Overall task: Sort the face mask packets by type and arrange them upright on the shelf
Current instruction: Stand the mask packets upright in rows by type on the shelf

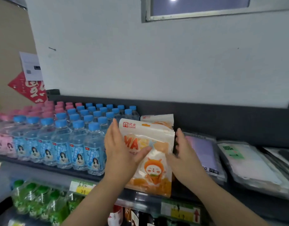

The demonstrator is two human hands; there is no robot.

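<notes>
Squaring orange mask packets (156, 137) upright beside the water bottles (78, 144): left hand (119, 152) pinches them, right hand (184, 154) presses flat; align edges.

Small shop. Dark shelf (222, 111) stocked with tight rows of identical blue-capped bottles (78, 144) and pink-capped bottles (3, 139) at left and mask packets (248, 162) at right. Yellow price tags (81, 187) on the near shelf edge, green drinks (39, 203) on the shelf below.
</notes>
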